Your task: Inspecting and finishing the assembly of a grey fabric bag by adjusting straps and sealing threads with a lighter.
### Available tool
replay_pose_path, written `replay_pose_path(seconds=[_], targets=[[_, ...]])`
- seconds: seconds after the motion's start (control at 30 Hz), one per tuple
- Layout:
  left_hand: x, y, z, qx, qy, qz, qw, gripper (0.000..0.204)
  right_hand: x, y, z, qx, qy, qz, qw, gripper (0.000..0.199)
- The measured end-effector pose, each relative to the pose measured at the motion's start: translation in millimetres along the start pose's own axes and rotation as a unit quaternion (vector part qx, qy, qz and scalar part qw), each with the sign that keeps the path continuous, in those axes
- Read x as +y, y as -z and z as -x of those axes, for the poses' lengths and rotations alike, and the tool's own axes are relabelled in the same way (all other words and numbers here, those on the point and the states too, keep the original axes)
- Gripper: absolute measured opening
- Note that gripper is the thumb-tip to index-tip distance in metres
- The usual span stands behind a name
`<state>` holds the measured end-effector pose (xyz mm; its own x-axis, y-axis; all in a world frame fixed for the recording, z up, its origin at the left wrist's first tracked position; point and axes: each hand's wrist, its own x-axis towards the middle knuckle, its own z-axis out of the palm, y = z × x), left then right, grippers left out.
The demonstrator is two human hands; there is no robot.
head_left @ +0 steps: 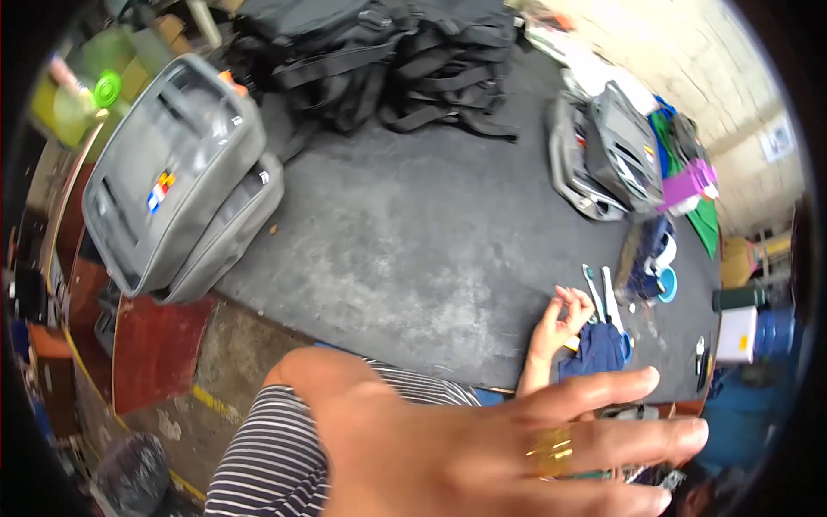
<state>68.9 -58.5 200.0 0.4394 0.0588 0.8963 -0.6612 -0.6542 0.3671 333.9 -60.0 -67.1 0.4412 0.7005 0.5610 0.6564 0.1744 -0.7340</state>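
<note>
My left hand (pixel 500 439) looms large and blurred close to the camera, its back towards me. It holds nothing, with the fingers spread and pointing right; a gold ring is on one finger. My right hand (pixel 560 324) is beyond it, near the table's front right edge, fingers loosely bent and apart with nothing visible in them. Next to my right hand lies a crumpled navy cloth (pixel 594 345). Just beyond the cloth are a slim teal-and-white tool (pixel 592 283) and a white-handled tool (pixel 609 293), too small to make out.
On the dark table (pixel 388 224), a grey backpack (pixel 185 164) stands at the left edge. Black strapped bags (pixel 370 60) are heaped at the far side. Grey bags (pixel 612 146) lie far right, near a purple item (pixel 687 184) and a blue ring (pixel 668 284).
</note>
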Motion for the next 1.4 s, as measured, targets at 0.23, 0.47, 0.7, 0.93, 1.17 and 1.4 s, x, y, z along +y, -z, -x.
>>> replay_pose_path(seconds=[0.23, 0.47, 0.7, 0.93, 1.17, 1.4], targets=[[11.5, 20.0, 61.5, 0.314, -0.075, 0.096, 0.941, 0.046, -15.4, 3.5, -6.9, 0.047, 0.004, 0.016, 0.999, 0.022], [-63.4, 18.2, 157.8, 0.089, 0.566, -0.495, 0.653, 0.042, 11.8, 91.6, -50.9, 0.212, -0.014, 0.221, 0.952, 0.032], [-98.6, -2.7, 252.5, -0.042, 0.575, -0.613, 0.54, 0.055, 154.4, 216.4, -51.6, 0.085, -0.359, 0.503, 0.782, 0.053], [-101.1, -2.8, 252.8, -0.03, 0.579, -0.616, 0.533, 0.055, 159.6, 207.1, -35.6, 0.156, -0.242, 0.529, 0.799, 0.046], [-100.5, -2.9, 250.5, -0.021, 0.572, -0.616, 0.541, 0.055, 162.0, 210.1, -27.1, 0.211, -0.193, 0.403, 0.87, 0.02], [-99.8, -2.4, 248.5, -0.018, 0.573, -0.608, 0.549, 0.056, 162.9, 212.1, -26.3, 0.225, -0.181, 0.391, 0.874, 0.018]])
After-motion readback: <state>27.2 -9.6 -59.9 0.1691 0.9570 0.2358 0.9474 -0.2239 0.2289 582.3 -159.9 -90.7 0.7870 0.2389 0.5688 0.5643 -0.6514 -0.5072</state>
